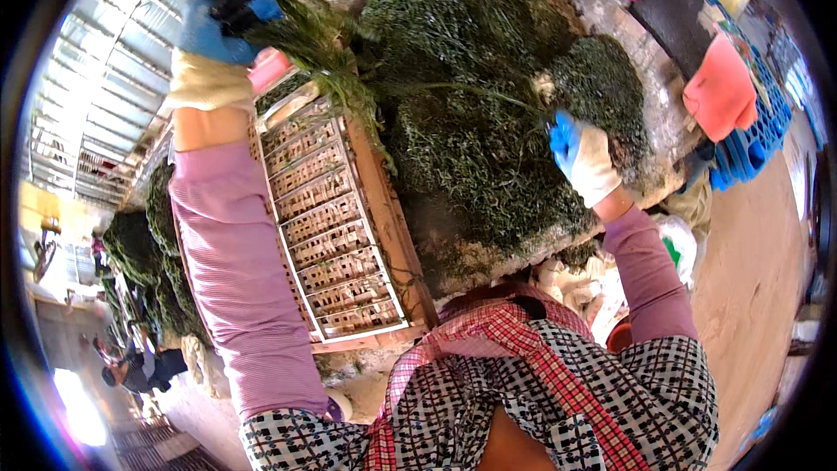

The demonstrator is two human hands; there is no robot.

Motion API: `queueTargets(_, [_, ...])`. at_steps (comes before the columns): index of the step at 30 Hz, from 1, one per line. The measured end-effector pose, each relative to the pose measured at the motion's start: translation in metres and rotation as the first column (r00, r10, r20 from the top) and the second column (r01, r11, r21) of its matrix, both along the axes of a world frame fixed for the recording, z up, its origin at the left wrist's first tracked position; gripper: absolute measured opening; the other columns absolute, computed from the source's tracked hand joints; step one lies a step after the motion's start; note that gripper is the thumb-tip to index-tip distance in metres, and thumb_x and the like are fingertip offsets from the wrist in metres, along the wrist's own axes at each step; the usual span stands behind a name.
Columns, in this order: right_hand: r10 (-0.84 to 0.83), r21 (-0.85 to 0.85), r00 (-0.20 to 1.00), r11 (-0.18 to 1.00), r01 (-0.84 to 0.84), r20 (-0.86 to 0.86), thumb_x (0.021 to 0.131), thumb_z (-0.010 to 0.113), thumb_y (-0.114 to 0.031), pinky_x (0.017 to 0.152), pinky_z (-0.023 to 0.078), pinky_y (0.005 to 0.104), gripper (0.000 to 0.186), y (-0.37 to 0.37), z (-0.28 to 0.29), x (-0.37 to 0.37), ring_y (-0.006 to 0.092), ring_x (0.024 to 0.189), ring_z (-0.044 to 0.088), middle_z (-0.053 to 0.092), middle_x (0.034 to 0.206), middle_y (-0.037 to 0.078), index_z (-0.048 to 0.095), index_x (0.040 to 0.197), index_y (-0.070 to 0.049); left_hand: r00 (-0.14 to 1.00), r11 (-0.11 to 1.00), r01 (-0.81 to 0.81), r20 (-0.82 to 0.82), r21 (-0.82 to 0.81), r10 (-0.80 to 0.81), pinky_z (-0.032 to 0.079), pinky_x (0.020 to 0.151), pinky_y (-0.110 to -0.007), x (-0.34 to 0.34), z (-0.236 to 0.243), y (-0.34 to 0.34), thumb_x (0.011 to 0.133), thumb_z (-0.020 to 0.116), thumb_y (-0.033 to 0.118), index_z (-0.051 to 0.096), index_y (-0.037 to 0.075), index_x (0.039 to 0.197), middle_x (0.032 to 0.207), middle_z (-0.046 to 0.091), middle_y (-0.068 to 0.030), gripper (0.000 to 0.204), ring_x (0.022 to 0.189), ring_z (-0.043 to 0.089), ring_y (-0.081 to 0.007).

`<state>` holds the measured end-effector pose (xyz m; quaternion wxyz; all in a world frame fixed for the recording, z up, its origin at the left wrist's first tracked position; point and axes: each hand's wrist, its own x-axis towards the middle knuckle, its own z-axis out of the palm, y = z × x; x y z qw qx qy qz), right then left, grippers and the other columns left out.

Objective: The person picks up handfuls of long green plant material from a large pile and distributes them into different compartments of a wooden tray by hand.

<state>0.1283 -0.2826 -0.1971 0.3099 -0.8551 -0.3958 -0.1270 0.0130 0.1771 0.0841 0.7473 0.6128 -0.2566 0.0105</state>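
A large heap of dark green seaweed (471, 131) lies on a stone slab in front of me. Raised at the far left, my left hand (228, 22), in a blue and white glove, is closed around a bunch of wet seaweed strands (327, 52) that trails toward the heap. My right hand (586, 161), gloved the same way, is at the heap's right side with its fingers pinched. One long thin strand (471, 87) stretches from the bunch to its fingertips. Below the left hand sits a wooden-framed rack (405, 253) with white slatted rows, and a few green bits cling to it.
More seaweed (144, 253) is piled at the left. A blue plastic crate (750, 153) with a coral-coloured cloth (721, 92) over it stands at the right. The stone slab's edge (523, 249) runs close to my body. Another person (135, 366) is at the lower left.
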Motion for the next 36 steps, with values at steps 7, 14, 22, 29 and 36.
queueTargets(7, [-0.263,-0.042,0.295,0.807,0.589,-0.919,0.095,0.056,-0.027,0.084,0.050,0.0365,0.024,-0.112,-0.283,0.078,0.0200,0.093,0.065,0.070,0.100,0.007,0.066,0.111,-0.011,0.806,0.814,-0.581,0.136,0.000,0.576,0.042,0.050,-0.023,-0.050,0.105,-0.054,0.103,0.045,0.015,0.048,-0.004,0.134,0.069,0.054,0.0023,0.036,0.051,0.049,-0.0074])
queueTargets(14, [-0.444,-0.898,0.882,0.436,0.061,-0.156,0.087,0.072,-0.038,0.098,0.049,0.0396,0.046,-0.018,-0.055,0.070,0.0303,0.113,0.063,0.067,0.121,0.014,0.064,0.124,-0.011,0.692,0.391,-0.666,0.722,0.635,0.008,0.050,0.097,-0.037,-0.108,0.098,-0.043,0.093,0.067,0.027,0.055,-0.004,0.130,0.122,0.063,-0.0176,0.050,0.114,0.063,-0.0257])
queueTargets(22, [0.128,0.207,0.991,0.969,-0.131,0.028,0.095,0.063,-0.029,0.080,0.056,0.0401,0.029,0.072,0.096,0.067,0.0258,0.088,0.070,0.072,0.096,0.010,0.067,0.113,-0.007,0.903,0.142,-0.210,0.247,0.967,-0.350,0.054,0.088,-0.037,-0.066,0.040,-0.099,0.085,0.072,0.015,0.063,-0.005,0.119,0.117,0.065,-0.0210,0.040,0.100,0.067,-0.0310])
queueTargets(29, [0.996,0.863,-0.075,0.001,-0.505,-0.044,0.084,0.072,-0.053,0.099,0.045,0.0341,0.083,0.172,0.102,-0.032,0.0211,0.104,0.061,0.065,0.120,0.018,0.049,0.137,0.007,0.939,0.432,0.280,-0.338,0.857,0.061,0.049,0.061,-0.029,-0.055,0.004,-0.129,0.091,0.067,0.025,0.067,-0.005,0.102,0.080,0.067,-0.0051,0.032,0.070,0.060,-0.0120])
queueTargets(36, [0.571,0.685,-0.435,0.349,-0.640,-0.697,0.077,0.075,-0.065,0.077,0.050,0.0241,0.087,0.197,0.073,-0.064,0.0096,0.087,0.061,0.067,0.100,0.001,0.058,0.131,0.001,0.896,0.464,0.289,-0.407,0.837,0.178,0.045,0.054,-0.024,-0.116,-0.029,-0.036,0.094,0.064,0.028,0.066,-0.005,0.102,0.075,0.066,-0.0029,0.033,0.061,0.057,-0.0059])
